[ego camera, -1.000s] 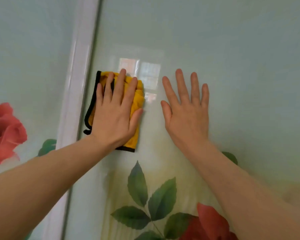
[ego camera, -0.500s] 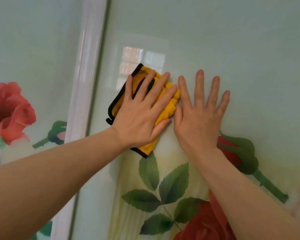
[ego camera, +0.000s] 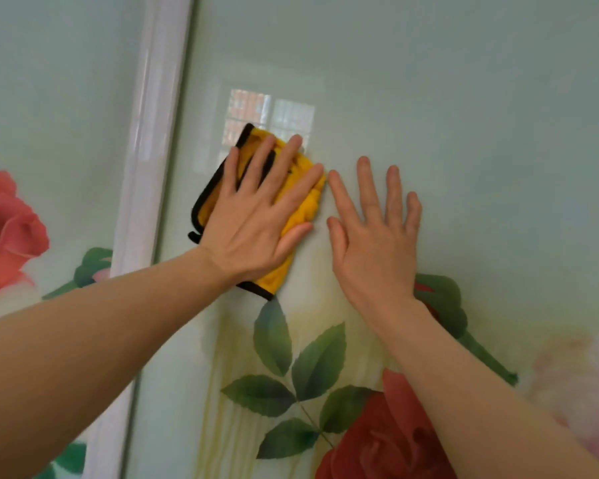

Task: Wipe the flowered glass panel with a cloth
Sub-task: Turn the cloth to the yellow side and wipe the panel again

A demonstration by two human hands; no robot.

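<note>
1. Left hand (ego camera: 253, 223) lies flat with its fingers straight and spread, pressing a yellow cloth (ego camera: 301, 202) against the flowered glass panel (ego camera: 464, 115); nothing is curled round or pinched.
2. Directly under that palm and those fingers sits the cloth, folded, with a black-edged border showing past the little-finger side and below the wrist; its yellow folds bulge out beyond the index finger and thumb.
3. Right hand (ego camera: 377, 243) rests just beside the left, palm flat on the bare glass, fingers straight and slightly fanned, holding nothing. Its index fingertip nearly meets the left index fingertip at the cloth's edge.
4. Beyond the left hand's little-finger side a white frame strip (ego camera: 149, 167) runs upright, dividing this pane from a neighbouring pane (ego camera: 56, 98) with a red rose (ego camera: 7, 229).
5. Below both wrists the printed green leaves (ego camera: 291, 371) and a darker red rose (ego camera: 384, 437) spread across the glass; another green stem shows beside the right wrist.
6. Above the left fingertips a bright window reflection (ego camera: 270, 115) glints on the glass, partly covered by the cloth's top corner.
</note>
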